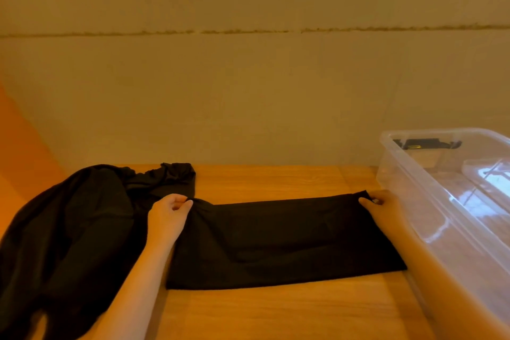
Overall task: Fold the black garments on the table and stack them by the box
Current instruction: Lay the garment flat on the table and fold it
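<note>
Head view: left hand [168, 212] and right hand [379, 205] each pinch a far corner of the half-folded black garment [284, 240] between them, holding it taut, likely for another fold. Clear box [430, 201] just right of the right hand; unfolded pile [71, 229] left, on the bench [276, 312].

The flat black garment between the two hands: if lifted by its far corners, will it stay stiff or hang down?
The flat black garment would probably hang limp: it lies thin and creased where the left hand pinches it. It looks light, so it likely slides easily over the wooden table.
</note>
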The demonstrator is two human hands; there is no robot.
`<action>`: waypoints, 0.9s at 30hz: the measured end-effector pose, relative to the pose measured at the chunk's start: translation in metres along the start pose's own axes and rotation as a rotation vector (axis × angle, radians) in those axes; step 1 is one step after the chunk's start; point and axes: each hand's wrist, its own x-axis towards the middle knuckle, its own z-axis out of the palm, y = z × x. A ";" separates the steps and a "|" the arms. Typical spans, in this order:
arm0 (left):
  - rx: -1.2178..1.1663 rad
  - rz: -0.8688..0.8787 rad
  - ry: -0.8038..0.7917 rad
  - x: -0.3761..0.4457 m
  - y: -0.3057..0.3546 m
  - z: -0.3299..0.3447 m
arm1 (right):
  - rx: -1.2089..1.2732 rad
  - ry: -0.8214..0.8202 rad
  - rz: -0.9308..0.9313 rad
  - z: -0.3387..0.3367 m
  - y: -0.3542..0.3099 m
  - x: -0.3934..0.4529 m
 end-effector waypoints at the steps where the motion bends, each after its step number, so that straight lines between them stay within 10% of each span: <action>1: -0.012 -0.010 0.003 0.003 0.002 0.003 | 0.015 0.023 -0.005 -0.001 -0.001 -0.001; 15: 0.311 0.125 0.095 0.007 -0.007 0.030 | -0.154 0.154 0.030 -0.003 -0.002 0.003; 20: 0.474 0.354 0.093 -0.019 0.023 0.024 | -0.446 0.204 -0.326 0.010 -0.027 -0.017; 27: 0.719 0.466 -0.539 -0.083 0.041 0.070 | -0.706 -0.540 -0.636 0.075 -0.060 -0.088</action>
